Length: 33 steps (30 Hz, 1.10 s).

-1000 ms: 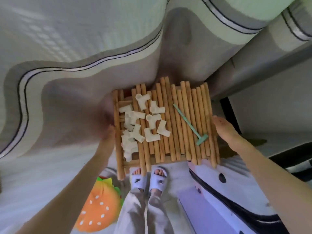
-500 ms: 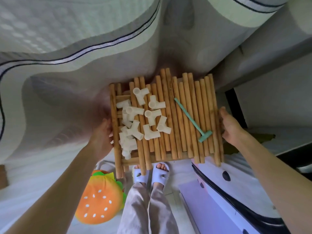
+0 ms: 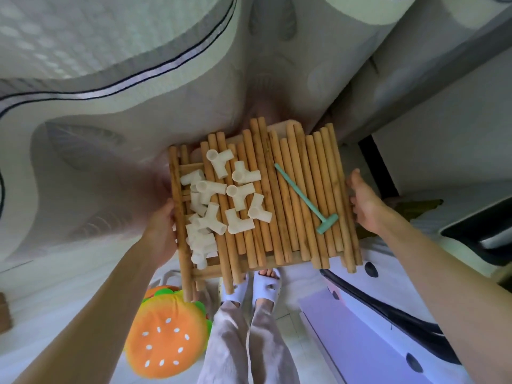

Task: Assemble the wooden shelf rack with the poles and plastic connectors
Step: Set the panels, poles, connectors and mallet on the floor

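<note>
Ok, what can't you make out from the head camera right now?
- Left hand: fingers hidden under the slatted wooden shelf panel.
- Cream plastic connectors: count unclear; they overlap.
- Round wooden poles: they cover most of the panel, and whether it rests on the bed.
- Right hand: grip unclear at the stack's edge.

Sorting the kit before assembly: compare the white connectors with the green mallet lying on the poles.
The connectors are many, white, short, hollow elbow and T shapes, heaped toward the left side; the mallet is single, green, long and thin, lying diagonally toward the right. Both rest loose on the poles, untouched by either hand.
</note>
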{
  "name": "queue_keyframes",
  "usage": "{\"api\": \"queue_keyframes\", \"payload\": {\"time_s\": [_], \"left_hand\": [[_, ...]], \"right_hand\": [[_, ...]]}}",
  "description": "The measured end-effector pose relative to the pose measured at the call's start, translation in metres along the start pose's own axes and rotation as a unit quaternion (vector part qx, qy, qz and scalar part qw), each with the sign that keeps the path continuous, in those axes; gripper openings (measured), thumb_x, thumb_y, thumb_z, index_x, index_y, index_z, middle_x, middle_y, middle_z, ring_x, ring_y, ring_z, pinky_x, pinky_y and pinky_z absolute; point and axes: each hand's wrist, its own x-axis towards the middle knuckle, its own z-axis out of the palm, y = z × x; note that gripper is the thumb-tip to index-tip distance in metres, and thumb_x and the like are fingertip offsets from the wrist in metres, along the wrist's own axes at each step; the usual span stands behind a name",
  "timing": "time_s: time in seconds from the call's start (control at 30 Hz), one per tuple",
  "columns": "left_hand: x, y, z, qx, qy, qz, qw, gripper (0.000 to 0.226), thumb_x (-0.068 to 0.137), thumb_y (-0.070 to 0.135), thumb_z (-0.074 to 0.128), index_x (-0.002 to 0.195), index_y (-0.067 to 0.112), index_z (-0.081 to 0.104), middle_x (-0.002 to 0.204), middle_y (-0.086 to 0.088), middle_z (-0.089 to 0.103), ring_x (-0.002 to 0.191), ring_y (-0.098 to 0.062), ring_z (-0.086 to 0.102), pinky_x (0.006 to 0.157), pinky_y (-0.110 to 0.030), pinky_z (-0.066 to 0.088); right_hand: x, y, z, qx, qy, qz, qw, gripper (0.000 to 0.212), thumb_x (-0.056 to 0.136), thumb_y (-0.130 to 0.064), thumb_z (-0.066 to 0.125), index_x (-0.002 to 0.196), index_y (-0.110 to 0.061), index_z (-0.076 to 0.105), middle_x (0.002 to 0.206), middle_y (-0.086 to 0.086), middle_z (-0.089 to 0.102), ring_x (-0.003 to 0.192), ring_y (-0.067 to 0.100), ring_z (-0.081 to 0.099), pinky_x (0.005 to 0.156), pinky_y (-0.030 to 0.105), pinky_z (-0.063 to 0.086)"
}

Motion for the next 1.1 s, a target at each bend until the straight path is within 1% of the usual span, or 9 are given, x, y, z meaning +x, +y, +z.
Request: {"api": "queue_keyframes", "payload": {"time_s": [0.13, 0.33, 0.43, 0.5, 0.6, 0.73, 0.9, 1.0, 1.1], "left_hand": [[-0.005, -0.002, -0.011, 0.008, 0.0, -0.002, 1.0, 0.038, 0.098, 0.042, 0.034, 0.115, 0.017, 0.056, 0.116, -0.006, 0.057, 0.099, -0.021, 0.055, 0.083, -0.04, 0.043], [-0.031, 0.005, -0.029, 0.032, 0.003, 0.021, 0.999, 0.036, 0.097, 0.047, 0.033, 0.1, 0.024, 0.061, 0.1, 0.001, 0.06, 0.087, -0.015, 0.056, 0.074, -0.036, 0.044], [-0.058, 0.009, -0.042, 0.055, -0.015, 0.024, 0.998, 0.04, 0.097, 0.051, 0.031, 0.099, 0.026, 0.062, 0.101, 0.003, 0.061, 0.09, -0.016, 0.057, 0.072, -0.036, 0.044], [-0.079, 0.009, -0.051, 0.076, -0.018, 0.028, 0.997, 0.038, 0.095, 0.052, 0.035, 0.095, 0.026, 0.063, 0.098, 0.001, 0.061, 0.087, -0.017, 0.057, 0.076, -0.04, 0.048], [-0.109, 0.007, -0.065, 0.099, -0.008, 0.017, 0.995, 0.034, 0.094, 0.05, 0.039, 0.09, 0.025, 0.061, 0.09, 0.0, 0.06, 0.077, -0.018, 0.055, 0.098, -0.05, 0.041], [-0.148, 0.008, -0.077, 0.111, -0.015, 0.007, 0.994, 0.033, 0.092, 0.053, 0.043, 0.095, 0.024, 0.06, 0.102, -0.001, 0.061, 0.091, -0.02, 0.058, 0.074, -0.038, 0.046], [-0.183, 0.002, -0.09, 0.146, -0.024, 0.023, 0.989, 0.033, 0.094, 0.048, 0.043, 0.093, 0.02, 0.06, 0.092, -0.001, 0.064, 0.088, -0.02, 0.06, 0.074, -0.035, 0.047], [-0.199, -0.007, -0.1, 0.164, -0.04, 0.042, 0.985, 0.038, 0.097, 0.044, 0.038, 0.088, 0.016, 0.062, 0.077, -0.001, 0.069, 0.076, -0.018, 0.064, 0.058, -0.031, 0.047], [-0.211, -0.018, -0.112, 0.19, -0.057, 0.051, 0.979, 0.042, 0.098, 0.045, 0.036, 0.086, 0.014, 0.062, 0.075, -0.005, 0.07, 0.076, -0.022, 0.065, 0.058, -0.033, 0.047]], "right_hand": [[-0.007, 0.02, 0.003, 0.041, -0.006, -0.007, 0.999, 0.059, 0.092, -0.065, 0.018, 0.125, -0.027, 0.049, 0.098, -0.001, 0.061, 0.092, 0.016, 0.058, 0.085, 0.038, 0.04], [-0.044, 0.04, 0.009, 0.13, -0.001, -0.017, 0.991, 0.055, 0.09, -0.067, 0.021, 0.103, -0.029, 0.058, 0.091, 0.001, 0.068, 0.084, 0.016, 0.065, 0.076, 0.038, 0.05], [-0.081, 0.053, 0.011, 0.157, 0.008, -0.023, 0.987, 0.055, 0.091, -0.066, 0.02, 0.098, -0.03, 0.061, 0.082, -0.002, 0.074, 0.074, 0.013, 0.071, 0.064, 0.033, 0.049], [-0.11, 0.065, 0.015, 0.18, 0.026, -0.028, 0.983, 0.055, 0.093, -0.064, 0.021, 0.098, -0.028, 0.062, 0.086, -0.001, 0.073, 0.077, 0.011, 0.069, 0.063, 0.031, 0.048], [-0.151, 0.09, 0.019, 0.209, 0.035, -0.041, 0.977, 0.053, 0.096, -0.058, 0.021, 0.105, -0.024, 0.062, 0.094, -0.001, 0.07, 0.083, 0.01, 0.067, 0.068, 0.03, 0.049], [-0.206, 0.125, 0.024, 0.24, 0.046, -0.029, 0.969, 0.048, 0.096, -0.056, 0.028, 0.103, -0.024, 0.063, 0.1, 0.003, 0.07, 0.091, 0.016, 0.067, 0.078, 0.037, 0.051], [-0.261, 0.172, 0.034, 0.293, 0.033, 0.001, 0.955, 0.052, 0.094, -0.057, 0.031, 0.101, -0.017, 0.064, 0.086, 0.003, 0.073, 0.076, 0.015, 0.07, 0.061, 0.033, 0.049], [-0.287, 0.201, 0.042, 0.326, 0.028, 0.001, 0.945, 0.056, 0.096, -0.055, 0.031, 0.116, -0.012, 0.06, 0.104, 0.01, 0.069, 0.089, 0.019, 0.066, 0.065, 0.034, 0.049], [-0.316, 0.234, 0.053, 0.358, 0.054, -0.027, 0.932, 0.054, 0.096, -0.052, 0.032, 0.124, -0.013, 0.057, 0.115, 0.012, 0.065, 0.096, 0.021, 0.064, 0.07, 0.035, 0.049]]}}
